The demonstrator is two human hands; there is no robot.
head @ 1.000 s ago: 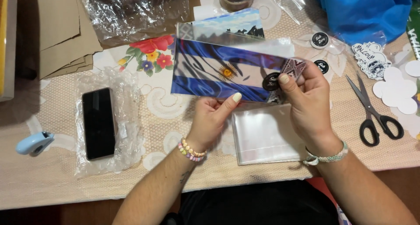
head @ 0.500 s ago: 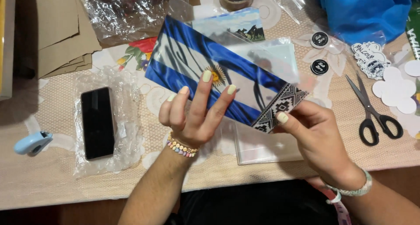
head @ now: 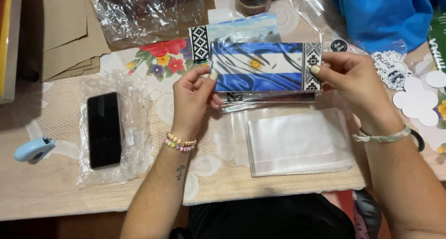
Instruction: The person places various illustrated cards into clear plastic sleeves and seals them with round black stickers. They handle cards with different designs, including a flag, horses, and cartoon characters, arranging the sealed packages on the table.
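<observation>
Pinching one flag card point(head: 258, 67) at centre frame, left hand point(head: 195, 97) and right hand point(head: 355, 83) both clamped on its ends. Lying below on the tabletop point(head: 55, 192): one stack of clear sleeves point(head: 297, 144); at left, one phone point(head: 104, 129).

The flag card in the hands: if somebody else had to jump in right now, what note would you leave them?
Left hand: pinches the left edge of the flag card, blue and white with a sun.
Right hand: pinches the right, patterned edge. The card is held flat above the table, face up.
Under it: more cards of the same kind and a stack of clear sleeves on the mat.
Done: one card picked out and held level.
Left: this card is not in a clear sleeve yet; the sleeves lie untouched.
</observation>
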